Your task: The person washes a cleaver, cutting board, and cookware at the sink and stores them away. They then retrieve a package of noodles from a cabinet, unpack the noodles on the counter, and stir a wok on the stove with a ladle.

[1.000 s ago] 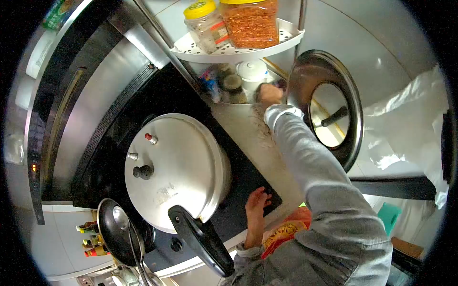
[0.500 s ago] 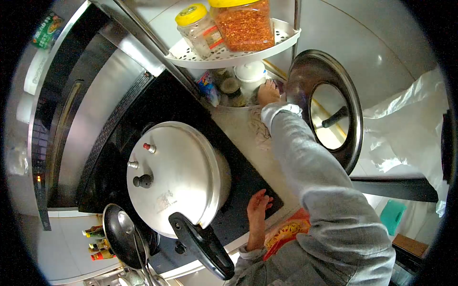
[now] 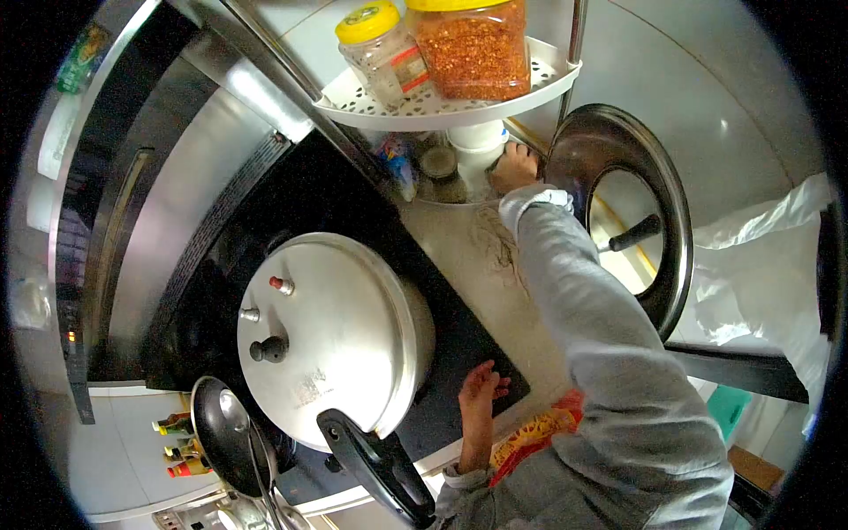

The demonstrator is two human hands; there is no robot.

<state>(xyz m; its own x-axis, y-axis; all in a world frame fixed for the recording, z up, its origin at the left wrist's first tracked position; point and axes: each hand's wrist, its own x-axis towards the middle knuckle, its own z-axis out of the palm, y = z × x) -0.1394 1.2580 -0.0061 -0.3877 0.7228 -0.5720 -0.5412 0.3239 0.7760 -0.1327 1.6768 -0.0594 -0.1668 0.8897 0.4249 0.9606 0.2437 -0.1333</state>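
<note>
My right hand (image 3: pixel 514 169) reaches to the lower corner shelf with its fingers curled, beside a white container (image 3: pixel 478 136). What those fingers hold, if anything, is hidden. A dark-lidded jar (image 3: pixel 439 165) and a blue packet (image 3: pixel 398 168) stand left of it on that shelf. My left hand (image 3: pixel 482 385) is open over the edge of the black stovetop (image 3: pixel 459 327), fingers loosely apart and holding nothing. Left of it, a large silver pressure cooker (image 3: pixel 331 336) stands on the stove, lid on, its black handle (image 3: pixel 375 468) pointing toward me.
Overhead, a white upper shelf (image 3: pixel 442 117) bears a jar of chilli flakes (image 3: pixel 470 53) and a yellow-lidded jar (image 3: pixel 382 53). A dark-rimmed pan lid (image 3: pixel 669 185) leans by my right forearm. A black pan (image 3: pixel 212 433) with a ladle (image 3: pixel 234 411) sits at lower left. A red-yellow packet (image 3: pixel 539 435) lies near my body.
The view has shifted slightly, so the shelf, lid and cooker sit a little further right and lower. My right hand stays at the lower shelf; its fingers look more curled. My left hand stays open.
</note>
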